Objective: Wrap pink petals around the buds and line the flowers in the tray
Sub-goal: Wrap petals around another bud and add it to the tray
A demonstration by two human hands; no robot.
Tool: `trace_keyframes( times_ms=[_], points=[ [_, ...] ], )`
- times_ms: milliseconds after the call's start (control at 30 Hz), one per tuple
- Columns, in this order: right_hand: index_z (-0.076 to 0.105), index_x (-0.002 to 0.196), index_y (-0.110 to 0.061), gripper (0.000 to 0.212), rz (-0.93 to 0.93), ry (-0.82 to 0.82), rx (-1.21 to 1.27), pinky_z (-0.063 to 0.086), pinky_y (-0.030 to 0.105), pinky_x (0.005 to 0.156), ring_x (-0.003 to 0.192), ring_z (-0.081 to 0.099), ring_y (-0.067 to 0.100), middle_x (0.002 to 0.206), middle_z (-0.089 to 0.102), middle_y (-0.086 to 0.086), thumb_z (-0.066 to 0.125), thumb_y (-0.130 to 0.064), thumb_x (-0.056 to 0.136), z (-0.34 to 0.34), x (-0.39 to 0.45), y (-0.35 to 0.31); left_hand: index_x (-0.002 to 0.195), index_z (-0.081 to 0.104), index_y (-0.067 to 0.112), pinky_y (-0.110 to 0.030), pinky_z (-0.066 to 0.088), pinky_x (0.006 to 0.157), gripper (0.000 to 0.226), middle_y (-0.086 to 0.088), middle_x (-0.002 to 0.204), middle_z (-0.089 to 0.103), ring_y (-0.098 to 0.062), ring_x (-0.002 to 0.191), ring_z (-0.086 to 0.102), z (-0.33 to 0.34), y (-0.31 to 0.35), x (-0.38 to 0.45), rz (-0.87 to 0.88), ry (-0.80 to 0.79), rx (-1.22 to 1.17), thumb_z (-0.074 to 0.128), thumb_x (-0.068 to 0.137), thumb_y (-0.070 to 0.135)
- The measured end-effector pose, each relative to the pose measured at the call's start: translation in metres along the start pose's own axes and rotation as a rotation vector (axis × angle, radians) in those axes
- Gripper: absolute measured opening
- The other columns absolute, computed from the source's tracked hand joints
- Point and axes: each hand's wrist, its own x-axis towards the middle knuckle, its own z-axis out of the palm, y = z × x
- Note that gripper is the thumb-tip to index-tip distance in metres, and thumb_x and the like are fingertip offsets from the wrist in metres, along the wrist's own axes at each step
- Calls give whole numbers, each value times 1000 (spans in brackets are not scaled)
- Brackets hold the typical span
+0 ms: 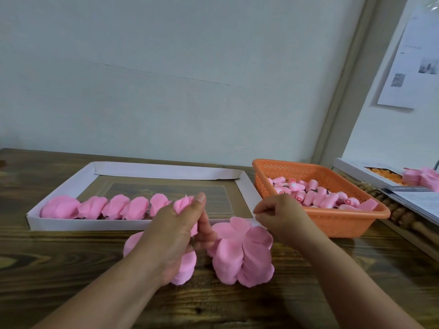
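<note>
1. The left hand [177,224] reached forward from the lower left, forearm angled up over the wooden table [71,269], fingers curled round a pink flower [184,203] whose petal tips showed above the thumb.
2. That flower sat just over the near wall of the white tray [133,224], at the right end of a row of finished flowers [104,207] lined along the tray's front edge.
3. The right hand [280,216] came in from the lower right, knuckles up, fingers bent inward at the tray's near right corner; whether it pinched anything could not be told.
4. Stacks of loose pink petals [242,255] lay on the table between and below the two hands, some partly under the left wrist.
5. An orange basket [327,222] holding rolled pink buds [316,197] stood just right of the tray, behind the right hand.
</note>
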Motion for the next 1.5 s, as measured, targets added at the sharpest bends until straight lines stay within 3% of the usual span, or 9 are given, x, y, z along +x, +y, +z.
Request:
trace_keyframes(
  times_ms=[133,267,500,633,767,967,1200,1400,1500],
  points=[
    [63,104,0,23,-71,-188,-274,51,36,79,97,61,28,106,66,13,47,-8,89,15,11,-7,48,52,13,-34,49,62,52,-4,47,50,-16,45,52,-3,-3,2,7,-4,100,51,93,40],
    [62,88,-9,19,-61,-277,-383,45,29,66,91,59,27,96,62,9,43,-9,92,25,17,-11,42,50,17,-38,47,65,57,-6,48,47,-18,48,49,-5,-4,1,25,-38,164,49,94,42],
    [60,74,-17,19,-68,-175,-291,55,39,71,81,60,22,88,65,4,49,-4,80,23,16,-13,40,50,19,-38,48,66,57,-5,47,46,-17,45,49,-3,-4,2,24,-8,132,51,94,39],
    [65,81,-14,19,-105,-147,-257,54,38,73,82,58,19,91,62,1,50,-3,78,21,16,-16,40,50,20,-37,47,65,58,-4,47,47,-17,46,50,-3,-5,2,29,-11,141,51,94,40],
    [68,85,-12,13,-159,-184,-90,48,25,63,74,54,10,83,56,-9,57,-7,79,14,15,-21,40,50,18,-37,48,65,59,-5,47,47,-17,46,50,-4,-7,3,31,-1,142,51,94,40],
    [63,75,-18,7,-171,-281,-153,43,16,59,69,50,3,79,54,-11,68,-15,80,22,13,-20,40,50,19,-37,48,65,58,-5,46,47,-17,46,51,-4,-7,2,43,-8,165,50,94,40],
    [57,71,-16,14,-189,-277,-255,49,33,69,76,55,18,85,61,4,56,-7,81,27,9,-24,40,51,19,-37,47,64,56,-4,46,47,-16,44,49,-1,-5,3,40,-3,135,53,93,38],
    [53,70,-16,17,-296,-105,-354,43,31,75,81,52,18,83,54,-2,51,-9,84,26,5,-22,40,51,19,-41,49,69,58,-5,47,48,-18,47,51,-5,-6,4,2,19,154,53,92,42],
    [65,83,-12,10,-348,-97,-255,44,33,77,84,52,17,88,57,0,55,-9,82,25,7,-21,39,51,19,-38,48,66,58,-4,46,48,-17,45,50,-4,-8,5,6,28,143,53,92,41]
  ],
)
